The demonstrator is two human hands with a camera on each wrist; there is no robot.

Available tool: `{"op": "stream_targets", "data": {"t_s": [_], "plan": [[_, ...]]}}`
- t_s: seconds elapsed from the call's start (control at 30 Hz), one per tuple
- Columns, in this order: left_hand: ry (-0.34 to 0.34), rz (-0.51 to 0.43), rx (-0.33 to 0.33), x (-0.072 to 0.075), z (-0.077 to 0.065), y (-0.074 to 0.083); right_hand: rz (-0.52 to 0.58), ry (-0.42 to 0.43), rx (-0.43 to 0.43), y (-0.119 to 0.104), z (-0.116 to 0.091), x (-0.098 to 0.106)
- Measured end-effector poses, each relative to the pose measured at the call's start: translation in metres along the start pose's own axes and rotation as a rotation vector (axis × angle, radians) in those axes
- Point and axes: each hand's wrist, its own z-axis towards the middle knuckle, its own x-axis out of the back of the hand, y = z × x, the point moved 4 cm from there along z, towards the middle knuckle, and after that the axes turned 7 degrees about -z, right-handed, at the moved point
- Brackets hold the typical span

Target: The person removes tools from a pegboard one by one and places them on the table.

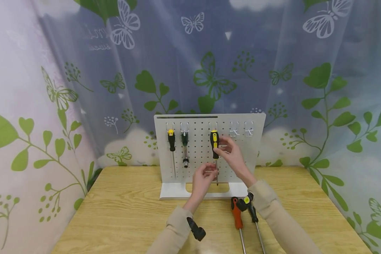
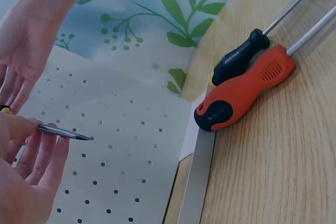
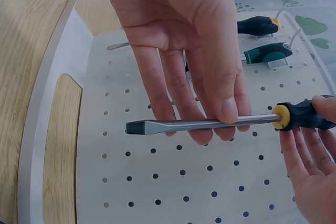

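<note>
A flat-blade screwdriver [image 1: 214, 141] with a black and yellow handle stands upright, blade down, in front of the white pegboard [image 1: 247, 155]. Its handle top overlaps a wire hook in the head view. My right hand [image 1: 234, 158] holds the handle from the right, thumb across its front. Lower down, my left hand [image 1: 203, 180] pinches the metal shaft [image 3: 210, 124] between thumb and fingers. The dark blade tip [image 3: 136, 128] sticks out past those fingers in the right wrist view.
A black-yellow screwdriver [image 1: 171, 141] and a green-handled tool [image 1: 185, 139] hang on the board's left. Wire hooks [image 1: 249, 129] stick out at the right. On the wooden table [image 1: 124, 211], a red-handled screwdriver [image 1: 237, 216] and a black-handled one [image 1: 253, 213] lie near my right sleeve.
</note>
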Motion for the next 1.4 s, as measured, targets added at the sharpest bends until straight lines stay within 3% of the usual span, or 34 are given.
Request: {"op": "stream_targets", "data": {"t_s": [0.77, 1.13, 1.4], "plan": [[-0.049, -0.085, 0.043, 0.002, -0.027, 0.012, 0.009, -0.016, -0.03, -0.019, -0.026, 0.002], [-0.077, -0.111, 0.068, 0.002, -0.044, 0.012, 0.004, -0.038, -0.029, -0.018, -0.041, 0.002], [-0.092, -0.123, 0.102, 0.002, -0.059, 0.006, 0.051, -0.075, -0.098, -0.007, -0.053, -0.001]]}}
